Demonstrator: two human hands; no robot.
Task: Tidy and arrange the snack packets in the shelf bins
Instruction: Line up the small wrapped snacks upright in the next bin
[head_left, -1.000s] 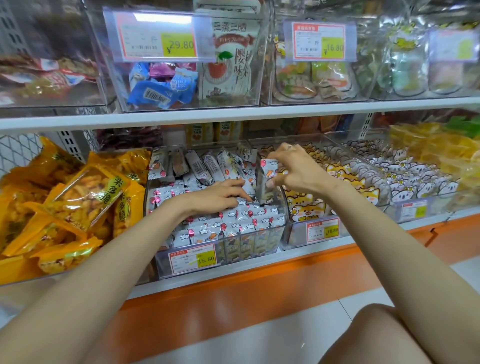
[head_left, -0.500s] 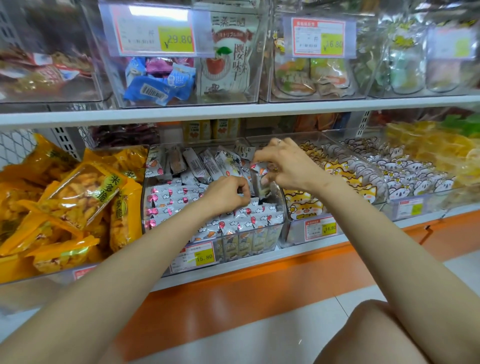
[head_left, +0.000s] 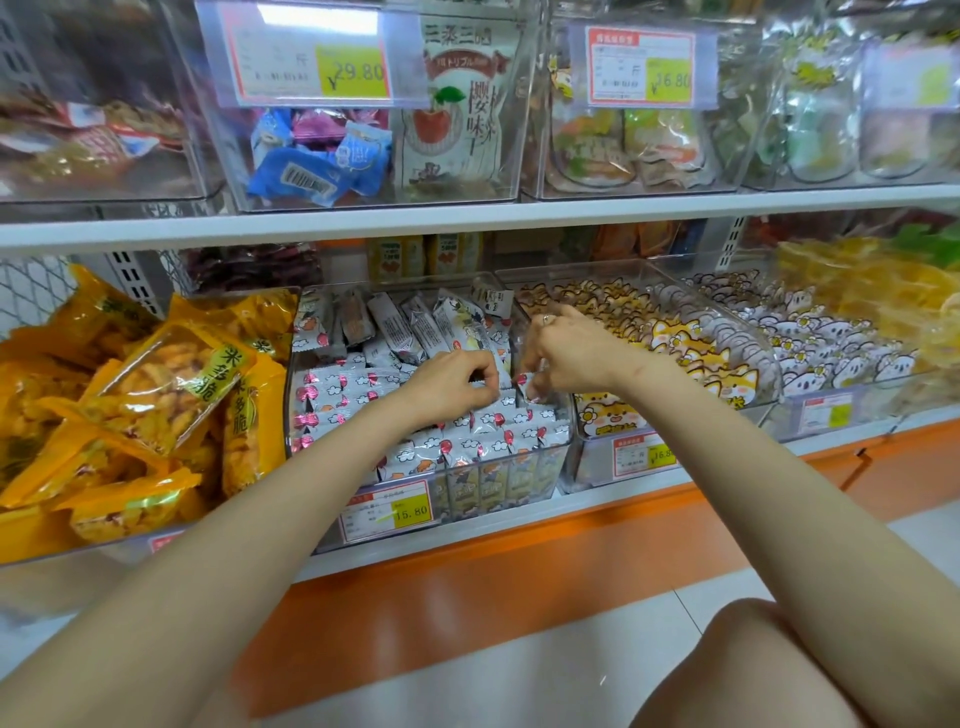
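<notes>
Though higher before — hands (head_left: 453, 383) (head_left: 567, 358) lower, among packets (head_left: 501, 441).

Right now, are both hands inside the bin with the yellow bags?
No, the left hand and the right hand both reach into the clear bin of silver packets, beside the yellow bags.

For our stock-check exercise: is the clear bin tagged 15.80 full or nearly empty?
Full: snack packets fill the clear bin to its rim, standing in rows at the front and heaped loosely behind.
</notes>
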